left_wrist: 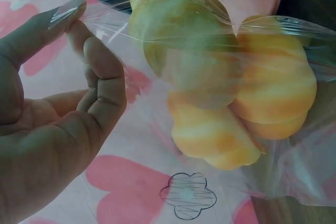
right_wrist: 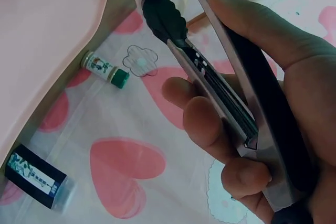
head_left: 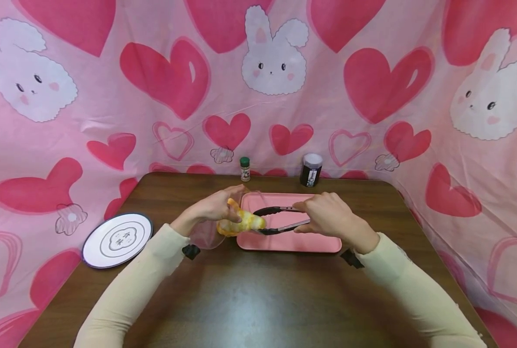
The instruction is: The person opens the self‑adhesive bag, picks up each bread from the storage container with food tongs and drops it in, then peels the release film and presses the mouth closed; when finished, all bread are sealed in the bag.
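My left hand (head_left: 216,205) pinches the edge of a clear plastic bag (head_left: 206,237) between thumb and forefinger. Several plump, ridged yellow-orange bread rolls (left_wrist: 273,82) sit in the bag, seen through its film in the left wrist view. My right hand (head_left: 330,215) grips metal tongs (right_wrist: 210,72) with black scalloped heads. In the head view, the tong heads lie on both sides of the right end of the yellow bread (head_left: 243,221); whether they squeeze it I cannot tell. Beneath bread and tongs lies a pink rectangular tray (head_left: 290,245).
A white plate with a dark blue rim (head_left: 97,241) lies at the table's left edge. Along the back stand a small green-capped shaker (head_left: 245,170) and a dark jar with a whitish lid (head_left: 311,171). A pink heart-and-rabbit cloth (head_left: 271,116) surrounds the brown table (head_left: 249,299).
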Tool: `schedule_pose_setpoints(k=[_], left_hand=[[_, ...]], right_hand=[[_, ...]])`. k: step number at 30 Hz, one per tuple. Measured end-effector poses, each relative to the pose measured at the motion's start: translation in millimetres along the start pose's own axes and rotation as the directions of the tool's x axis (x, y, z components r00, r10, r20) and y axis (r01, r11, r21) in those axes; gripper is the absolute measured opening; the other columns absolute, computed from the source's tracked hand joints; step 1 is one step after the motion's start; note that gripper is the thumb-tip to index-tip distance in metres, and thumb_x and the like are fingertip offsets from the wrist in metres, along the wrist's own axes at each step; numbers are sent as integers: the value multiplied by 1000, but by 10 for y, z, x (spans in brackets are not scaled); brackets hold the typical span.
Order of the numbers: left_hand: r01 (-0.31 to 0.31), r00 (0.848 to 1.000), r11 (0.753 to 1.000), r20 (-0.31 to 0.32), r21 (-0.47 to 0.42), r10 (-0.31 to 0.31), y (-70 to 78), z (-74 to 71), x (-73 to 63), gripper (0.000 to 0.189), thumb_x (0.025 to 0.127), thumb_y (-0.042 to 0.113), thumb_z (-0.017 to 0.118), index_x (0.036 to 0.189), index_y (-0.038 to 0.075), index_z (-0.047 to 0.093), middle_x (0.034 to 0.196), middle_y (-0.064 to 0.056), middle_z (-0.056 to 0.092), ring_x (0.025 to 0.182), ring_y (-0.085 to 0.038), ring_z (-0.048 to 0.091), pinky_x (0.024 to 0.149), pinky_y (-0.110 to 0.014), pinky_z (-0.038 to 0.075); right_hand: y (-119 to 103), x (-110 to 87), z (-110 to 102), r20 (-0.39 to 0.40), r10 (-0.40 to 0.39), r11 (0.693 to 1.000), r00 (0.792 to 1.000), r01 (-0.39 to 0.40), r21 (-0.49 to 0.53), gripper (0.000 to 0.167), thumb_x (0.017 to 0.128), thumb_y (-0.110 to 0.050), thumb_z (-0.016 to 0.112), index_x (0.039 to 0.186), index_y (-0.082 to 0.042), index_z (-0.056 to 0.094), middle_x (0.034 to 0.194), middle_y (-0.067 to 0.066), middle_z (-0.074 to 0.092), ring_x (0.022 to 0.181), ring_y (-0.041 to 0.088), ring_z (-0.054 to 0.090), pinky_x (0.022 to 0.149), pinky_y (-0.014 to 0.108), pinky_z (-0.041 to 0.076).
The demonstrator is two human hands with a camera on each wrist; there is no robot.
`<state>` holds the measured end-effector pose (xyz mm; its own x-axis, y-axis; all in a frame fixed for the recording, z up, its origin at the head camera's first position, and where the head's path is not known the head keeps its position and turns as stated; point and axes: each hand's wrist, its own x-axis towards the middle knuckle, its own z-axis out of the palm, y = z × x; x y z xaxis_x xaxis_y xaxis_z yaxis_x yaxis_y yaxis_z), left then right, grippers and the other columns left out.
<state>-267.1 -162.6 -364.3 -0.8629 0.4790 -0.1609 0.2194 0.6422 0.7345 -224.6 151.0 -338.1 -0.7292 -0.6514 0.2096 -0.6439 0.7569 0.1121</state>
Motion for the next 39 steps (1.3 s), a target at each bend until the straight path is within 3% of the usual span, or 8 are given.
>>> schedule_pose_setpoints(k=[3,10,17,24,32,34,36,39], left_hand=[[-1,1000,1000,2,1,1,4,0,-8,97,80,7,79,160,13,22,167,-11,20,134,-35,45,107,-50,48],[-43,999,998,8,51,43,30,-4,-13,99,78,8,81,158,8,24,166,-13,21,127,-32,47,105,-45,50],[-57,998,997,12,44,57,31,13,4,99,78,9,80,158,6,24,166,-12,23,112,-30,55,97,-41,53],[-35,999,999,-21,-1,35,41,34,4,98,80,9,80,159,8,22,165,-13,24,132,-34,44,111,-54,42],[-47,998,998,-43,-31,45,46,48,13,100,79,10,80,160,10,20,165,-13,25,95,-26,58,80,-35,56],[-50,998,998,-42,-37,49,38,50,17,100,79,9,79,160,10,21,166,-12,24,99,-27,56,81,-34,55],[-61,997,998,-43,-24,60,24,50,21,99,79,9,79,159,8,21,166,-13,23,114,-30,54,93,-41,54],[-72,996,997,-49,10,72,13,47,23,98,79,10,80,159,7,23,165,-14,23,117,-31,54,102,-47,49]], right_hand=[[2,-1,8,-11,-10,1000,1000,10,-6,38,70,-52,87,93,-25,72,66,-14,64,53,10,51,42,27,34],[-7,6,4,-130,-102,993,986,94,-67,48,70,-49,87,109,-22,73,90,-8,77,49,13,52,39,27,31],[-87,20,10,-172,-145,983,974,122,-138,44,71,-48,87,100,-20,69,79,-8,74,48,12,52,39,26,32],[-203,24,4,-205,-166,973,965,126,-194,45,70,-49,88,93,-17,66,69,-7,68,48,11,47,40,25,31],[-319,28,50,-251,-199,945,947,117,-305,48,67,-52,88,82,-16,59,57,-5,52,42,11,41,39,27,31],[-335,34,60,-245,-180,948,953,101,-302,48,68,-54,87,84,-17,61,58,-5,55,42,12,43,38,27,29],[-331,42,58,-222,-155,957,963,90,-276,47,68,-55,86,87,-19,64,59,-6,57,44,11,45,39,27,31],[-281,62,47,-138,-88,983,986,63,-174,46,68,-55,87,95,-22,71,60,-9,59,50,10,51,41,26,34]])
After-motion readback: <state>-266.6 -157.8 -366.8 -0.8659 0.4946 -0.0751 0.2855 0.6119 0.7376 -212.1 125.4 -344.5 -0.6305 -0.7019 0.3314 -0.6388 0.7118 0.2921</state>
